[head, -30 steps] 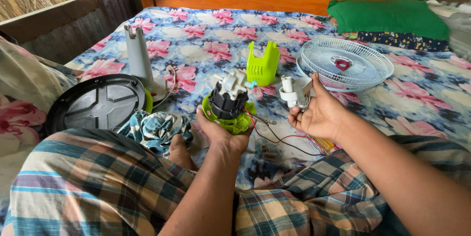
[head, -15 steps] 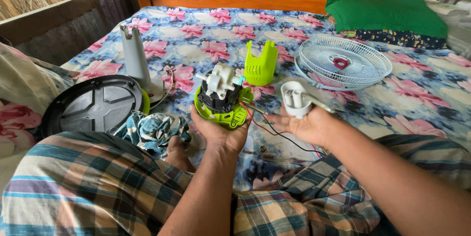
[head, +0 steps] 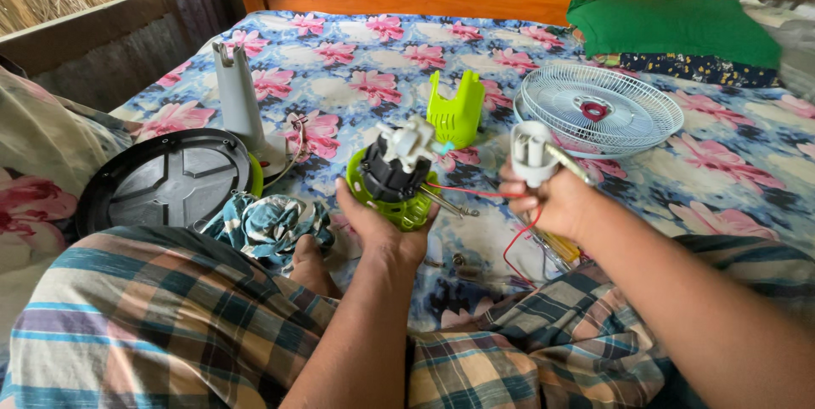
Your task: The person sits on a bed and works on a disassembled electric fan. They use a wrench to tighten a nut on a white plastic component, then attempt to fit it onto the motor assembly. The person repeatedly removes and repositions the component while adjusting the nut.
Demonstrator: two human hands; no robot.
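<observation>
My left hand [head: 379, 228] cups a fan motor unit [head: 392, 178] from below: a lime green housing with a black motor body and a white gear part on top. Just to its right, my right hand [head: 553, 202] grips a small white plastic part [head: 531, 152] together with a thin metal tool [head: 571, 163]. Red and black wires [head: 501, 205] run between the motor and the white part. I sit with checked cloth over my legs on a bed with a floral sheet [head: 365, 78].
A lime green plastic cover [head: 456, 110] stands behind the motor. A white fan grille [head: 599, 109] lies at the right, a black round fan base [head: 165, 180] with a grey stand column [head: 238, 103] at the left. A patterned rag [head: 263, 224], small screws [head: 463, 265], green pillow [head: 675, 27].
My right hand has lifted the white part and turned it upright. My left hand has tilted the motor unit, with the wires now stretched between them.
</observation>
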